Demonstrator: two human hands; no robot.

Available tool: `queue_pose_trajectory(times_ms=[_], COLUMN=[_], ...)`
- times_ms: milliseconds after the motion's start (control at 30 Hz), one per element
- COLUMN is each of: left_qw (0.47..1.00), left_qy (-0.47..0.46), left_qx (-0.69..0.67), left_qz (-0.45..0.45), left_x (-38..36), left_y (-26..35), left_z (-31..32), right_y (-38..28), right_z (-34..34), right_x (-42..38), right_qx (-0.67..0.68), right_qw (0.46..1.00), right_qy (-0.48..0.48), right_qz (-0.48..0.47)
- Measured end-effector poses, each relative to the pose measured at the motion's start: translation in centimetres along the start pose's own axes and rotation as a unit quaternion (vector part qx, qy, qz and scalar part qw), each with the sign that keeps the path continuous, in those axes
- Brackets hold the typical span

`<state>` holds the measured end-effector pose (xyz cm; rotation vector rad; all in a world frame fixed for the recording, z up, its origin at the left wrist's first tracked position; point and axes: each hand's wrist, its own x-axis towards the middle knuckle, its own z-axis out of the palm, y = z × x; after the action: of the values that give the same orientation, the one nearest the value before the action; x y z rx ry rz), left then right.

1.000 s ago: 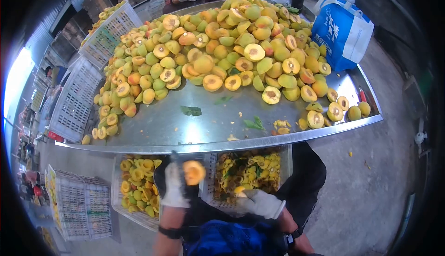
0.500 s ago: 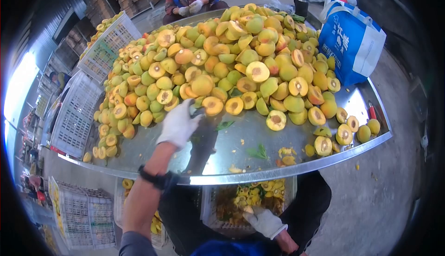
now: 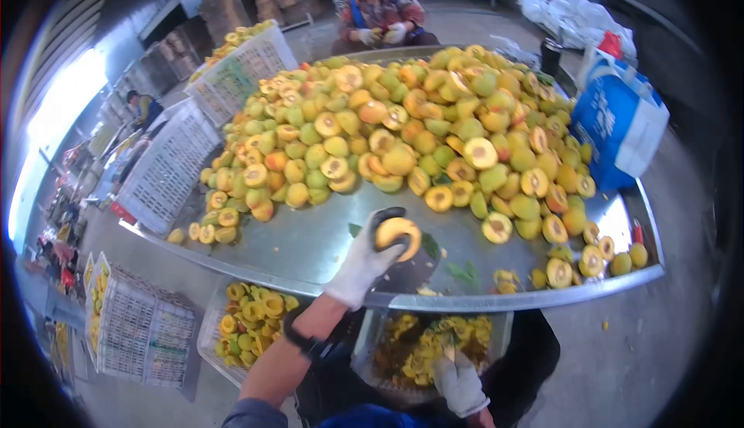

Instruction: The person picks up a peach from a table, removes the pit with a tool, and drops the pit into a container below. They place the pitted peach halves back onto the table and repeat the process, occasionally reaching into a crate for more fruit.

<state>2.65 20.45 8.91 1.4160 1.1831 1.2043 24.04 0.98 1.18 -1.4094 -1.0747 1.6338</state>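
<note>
My left hand [image 3: 363, 264], in a white glove with dark fingertips, grips a halved yellow peach [image 3: 398, 234] above the front of the metal table [image 3: 310, 238]. The cut face is turned up. My right hand [image 3: 459, 385], also gloved, is low between my knees, its fingers closed around a thin, pale-tipped tool [image 3: 452, 348] whose kind I cannot make out. Beneath that hand sits a crate [image 3: 364, 350] with peach scraps and brown pits. A large pile of halved peaches [image 3: 372, 134] covers the table's middle and back, several showing their pits.
A crate of cut peaches [image 3: 252, 323] stands left of my legs, near stacked white crates [image 3: 143, 327]. More crates [image 3: 170, 161] line the table's left side. A blue bag [image 3: 616, 126] and a red-handled tool [image 3: 638, 231] are at right. Another person [image 3: 384, 13] sits across the table.
My left hand has taken a halved peach from the pile's front edge and drawn it back toward me. My right hand remains low over the scrap crate. The head view has shifted.
</note>
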Motion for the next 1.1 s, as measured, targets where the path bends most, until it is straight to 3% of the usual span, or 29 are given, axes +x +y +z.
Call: queue_pose_trajectory(times_ms=[67, 100, 133, 200, 300, 400, 433, 533, 567, 667, 867, 1100], left_qw=[0.984, 0.968, 0.948, 0.941, 0.930, 0.964, 0.929, 0.932, 0.904, 0.938, 0.943, 0.893], left_qy=[-0.006, -0.025, -0.022, 0.058, 0.034, 0.033, 0.042, 0.076, 0.097, 0.091, 0.030, 0.127], left_qx=[-0.162, -0.239, -0.313, -0.302, -0.340, -0.257, -0.344, -0.341, -0.395, -0.310, -0.314, -0.425], left_qz=[-0.076, -0.075, -0.049, -0.142, -0.137, -0.060, -0.129, -0.098, -0.131, -0.128, -0.104, -0.080], left_x=[-4.7, -6.3, -7.9, -10.8, -13.2, -14.5, -15.0, -15.8, -15.7, -16.0, -16.1, -16.2], left_y=[2.3, 1.1, 0.9, 1.6, 1.0, 1.5, 1.8, 0.3, 0.1, 0.0, -1.4, -2.0], left_z=[0.1, -0.1, 0.3, 1.2, 1.4, 2.4, 2.2, 2.6, 2.6, 2.7, 2.6, 3.0], right_y=[-0.2, -3.8, -4.0, -6.2, -7.1, -7.1, -7.1, -6.7, -6.6, -6.2, -5.2, -4.5], right_z=[0.3, 1.3, 1.7, 2.5, 3.7, 4.2, 4.4, 4.9, 5.2, 5.4, 5.4, 5.6], right_x=[-0.1, -0.7, -0.5, -0.7, -0.9, -0.9, -1.0, -1.3, -1.4, -1.5, -1.1, -1.8], right_qx=[-0.045, -0.016, -0.102, -0.141, -0.161, -0.184, -0.194, -0.221, -0.225, -0.236, -0.229, -0.199], right_qw=[0.999, 1.000, 0.987, 0.984, 0.966, 0.968, 0.964, 0.962, 0.959, 0.955, 0.959, 0.971], right_qy=[0.013, 0.006, 0.021, 0.004, 0.008, 0.001, 0.013, 0.013, 0.018, 0.025, 0.023, 0.005], right_qz=[0.000, 0.009, -0.126, -0.107, -0.203, -0.168, -0.183, -0.160, -0.170, -0.178, -0.164, -0.131])
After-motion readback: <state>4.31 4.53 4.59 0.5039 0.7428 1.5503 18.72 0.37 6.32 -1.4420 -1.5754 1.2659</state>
